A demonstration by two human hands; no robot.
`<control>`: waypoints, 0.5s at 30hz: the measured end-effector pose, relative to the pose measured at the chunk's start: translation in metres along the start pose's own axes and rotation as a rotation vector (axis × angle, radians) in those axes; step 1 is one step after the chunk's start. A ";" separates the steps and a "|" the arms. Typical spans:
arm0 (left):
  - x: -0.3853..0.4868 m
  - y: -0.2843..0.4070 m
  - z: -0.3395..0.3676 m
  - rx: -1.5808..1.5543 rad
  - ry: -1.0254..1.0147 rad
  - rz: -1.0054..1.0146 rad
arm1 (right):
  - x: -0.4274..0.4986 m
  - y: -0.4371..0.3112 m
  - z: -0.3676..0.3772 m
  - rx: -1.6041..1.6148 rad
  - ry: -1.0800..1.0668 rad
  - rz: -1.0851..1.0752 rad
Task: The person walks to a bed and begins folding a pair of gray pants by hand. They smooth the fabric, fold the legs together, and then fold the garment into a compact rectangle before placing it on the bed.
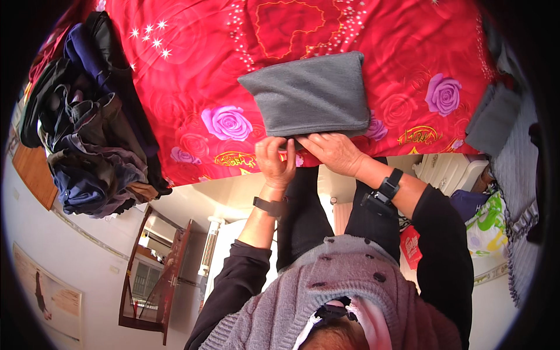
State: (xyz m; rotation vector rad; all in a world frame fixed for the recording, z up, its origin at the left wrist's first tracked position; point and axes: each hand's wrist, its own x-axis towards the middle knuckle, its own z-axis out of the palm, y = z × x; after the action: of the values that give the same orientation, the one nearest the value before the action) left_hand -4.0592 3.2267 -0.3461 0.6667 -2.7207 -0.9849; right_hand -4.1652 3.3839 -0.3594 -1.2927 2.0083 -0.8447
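Observation:
A folded grey cloth item (313, 96), perhaps a garment, lies on the red rose-patterned bedspread (183, 83) in front of me. My left hand (274, 162) is at its near edge towards the left, with thumb and fingertips around a small dark bit of fabric. My right hand (334, 153) rests its fingertips against the same near edge, partly under the fold, so whether it grips the cloth cannot be told. Each wrist wears a dark band.
A heap of dark clothes (96, 153) lies along the bed's left side. Folded grey cloth (494, 116) sits at the right edge, beside a striped grey cover (518, 183). A white cabinet (446, 173) and a patterned bag (488, 223) stand below right.

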 end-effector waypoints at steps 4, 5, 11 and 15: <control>0.019 -0.026 -0.004 -0.047 -0.023 -0.120 | 0.022 -0.006 0.023 -0.145 0.145 0.101; 0.023 -0.031 -0.003 -0.078 -0.071 -0.154 | 0.028 -0.005 0.028 -0.232 0.210 0.098; 0.021 -0.041 0.003 -0.198 -0.002 -0.111 | 0.055 0.006 0.048 -0.273 0.236 0.142; 0.015 -0.039 -0.001 -0.148 0.017 -0.055 | 0.075 0.026 0.038 0.055 -0.018 0.266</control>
State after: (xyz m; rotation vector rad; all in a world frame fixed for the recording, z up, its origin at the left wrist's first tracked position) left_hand -4.0583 3.1930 -0.3703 0.7226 -2.5961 -1.1744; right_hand -4.1763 3.3158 -0.4143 -0.9720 2.0699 -0.7528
